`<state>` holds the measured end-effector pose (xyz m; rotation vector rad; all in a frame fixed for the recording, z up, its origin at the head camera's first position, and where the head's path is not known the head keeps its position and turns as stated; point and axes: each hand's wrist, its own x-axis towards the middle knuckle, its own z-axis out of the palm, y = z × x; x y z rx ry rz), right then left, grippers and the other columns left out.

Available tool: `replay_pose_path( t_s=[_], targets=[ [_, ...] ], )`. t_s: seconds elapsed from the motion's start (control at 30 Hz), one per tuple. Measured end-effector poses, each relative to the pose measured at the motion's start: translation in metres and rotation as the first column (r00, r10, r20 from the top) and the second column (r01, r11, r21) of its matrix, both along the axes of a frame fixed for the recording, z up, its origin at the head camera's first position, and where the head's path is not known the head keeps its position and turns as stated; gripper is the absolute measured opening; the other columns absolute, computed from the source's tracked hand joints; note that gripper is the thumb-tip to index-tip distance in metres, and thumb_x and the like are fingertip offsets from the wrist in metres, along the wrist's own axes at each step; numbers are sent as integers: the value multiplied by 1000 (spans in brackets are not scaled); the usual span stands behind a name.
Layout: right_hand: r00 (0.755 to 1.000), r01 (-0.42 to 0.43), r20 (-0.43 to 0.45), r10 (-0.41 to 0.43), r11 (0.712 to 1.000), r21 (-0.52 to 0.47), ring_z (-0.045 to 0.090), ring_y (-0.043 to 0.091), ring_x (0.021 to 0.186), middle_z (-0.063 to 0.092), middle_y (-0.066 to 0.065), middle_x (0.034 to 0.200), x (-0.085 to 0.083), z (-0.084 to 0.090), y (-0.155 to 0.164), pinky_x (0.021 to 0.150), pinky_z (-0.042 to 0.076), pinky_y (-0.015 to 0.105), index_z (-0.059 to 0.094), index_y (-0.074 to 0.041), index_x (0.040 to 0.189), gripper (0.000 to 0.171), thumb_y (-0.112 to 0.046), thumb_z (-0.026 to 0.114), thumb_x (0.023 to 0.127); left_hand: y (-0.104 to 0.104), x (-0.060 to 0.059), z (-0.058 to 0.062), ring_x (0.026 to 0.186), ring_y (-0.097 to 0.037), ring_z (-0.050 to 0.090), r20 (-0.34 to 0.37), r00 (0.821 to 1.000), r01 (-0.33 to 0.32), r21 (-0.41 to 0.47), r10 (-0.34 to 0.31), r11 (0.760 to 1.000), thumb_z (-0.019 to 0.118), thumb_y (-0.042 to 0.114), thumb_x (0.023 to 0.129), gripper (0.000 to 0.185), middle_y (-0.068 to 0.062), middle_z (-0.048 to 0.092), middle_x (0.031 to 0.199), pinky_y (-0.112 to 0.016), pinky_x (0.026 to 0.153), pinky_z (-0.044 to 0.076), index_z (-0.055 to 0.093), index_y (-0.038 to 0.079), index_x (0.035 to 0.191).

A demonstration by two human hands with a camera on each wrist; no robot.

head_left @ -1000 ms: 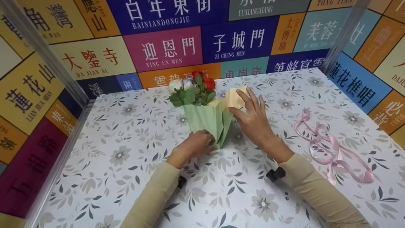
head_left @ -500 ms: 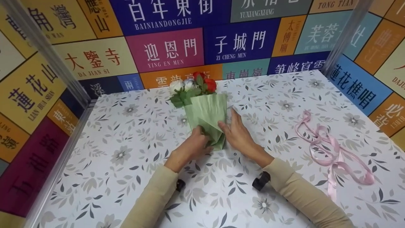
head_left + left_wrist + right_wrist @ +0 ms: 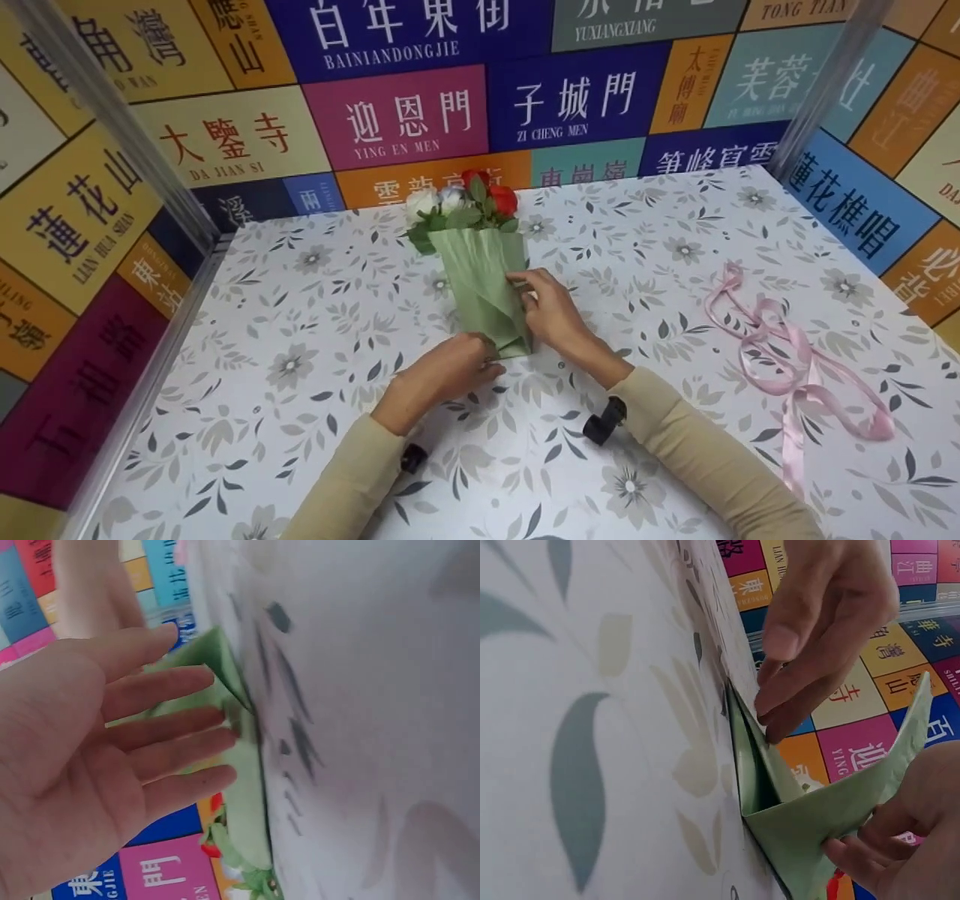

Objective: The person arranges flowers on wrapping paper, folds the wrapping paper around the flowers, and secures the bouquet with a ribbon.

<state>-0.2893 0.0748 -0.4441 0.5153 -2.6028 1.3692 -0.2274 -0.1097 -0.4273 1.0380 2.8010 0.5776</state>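
A bouquet of red roses (image 3: 502, 201) and white roses (image 3: 421, 204) with green leaves lies on the table in pale green wrapping paper (image 3: 484, 277). My left hand (image 3: 450, 367) is at the paper's lower left end. Its fingers (image 3: 187, 739) look nearly straight against the folded paper in the left wrist view. At the paper's right edge, my right hand (image 3: 555, 311) touches the wrap with bent fingers (image 3: 855, 859). The right wrist view shows an open pocket between the folds at the paper's lower end. The stems are hidden inside the wrap.
A looped pink ribbon (image 3: 799, 360) lies on the right side of the floral-patterned tabletop (image 3: 300, 435). Panels with coloured sign lettering (image 3: 409, 116) stand behind the table and at both sides. Black wrist devices (image 3: 604, 421) hang under the sleeves.
My right hand has folded the right flap of paper leftward over the front, covering its cream inner side. My left hand has slid slightly down toward the paper's lower end.
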Motion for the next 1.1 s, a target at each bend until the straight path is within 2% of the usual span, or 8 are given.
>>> replay_pose_path(
  t_s=[0.07,0.23,0.3,0.43,0.6,0.73,0.87,1.1],
  targets=[
    [1000,-19,23,19,1000,11,64,33,116,62,17,126,-2,-4,-2,97,54,41,65,-2,127,40,12,55,91,-2,1,2,61,-15,57,-14,999,-34,1,34,999,67,17,95,23,-7,70,74,-29,59,47,71,4,77],
    [999,-32,27,28,990,140,56,34,121,62,15,125,-8,-11,-8,108,45,44,73,-7,116,28,-1,70,88,-9,-1,6,73,-24,67,-74,978,-197,-9,196,980,67,19,95,19,-7,73,82,-40,66,54,76,5,85],
    [999,-24,35,17,980,200,52,34,121,60,15,124,-10,-11,-9,108,42,45,74,-8,114,26,-8,74,88,-8,-3,7,78,-27,68,-75,964,-255,0,255,967,66,17,95,18,-10,70,85,-43,70,55,75,4,88],
    [995,-53,91,30,965,259,53,34,116,61,16,118,-13,-11,-9,103,41,46,73,-6,115,28,-15,75,88,-1,-12,7,87,-31,67,-41,952,-302,13,302,953,66,15,93,16,-14,68,94,-45,77,56,75,1,97],
    [985,-144,135,108,944,298,59,33,110,65,16,113,-16,-10,-6,101,44,46,73,-4,115,26,-14,72,90,13,-26,4,93,-35,65,7,955,-296,21,296,955,64,12,93,19,-19,67,100,-45,84,55,73,-4,101],
    [970,-222,161,180,929,297,62,33,109,68,18,112,-20,-4,0,100,48,45,74,-2,114,24,-5,66,91,25,-36,2,89,-35,64,-4,965,-262,-19,262,965,62,13,93,18,-20,67,93,-46,79,53,70,-2,86],
    [940,-293,244,238,930,222,65,35,114,71,21,117,-27,3,10,102,50,46,71,1,118,33,8,56,90,35,-43,2,89,-37,66,-2,968,-251,-86,252,964,66,22,93,28,-21,68,91,-48,79,54,67,0,75],
    [899,-359,330,286,915,183,64,35,119,70,19,124,-35,2,25,106,48,47,68,-1,124,38,7,61,87,45,-49,-6,102,-39,64,24,955,-283,-216,295,934,69,43,92,42,-22,67,106,-51,88,54,70,1,96]
  ],
)
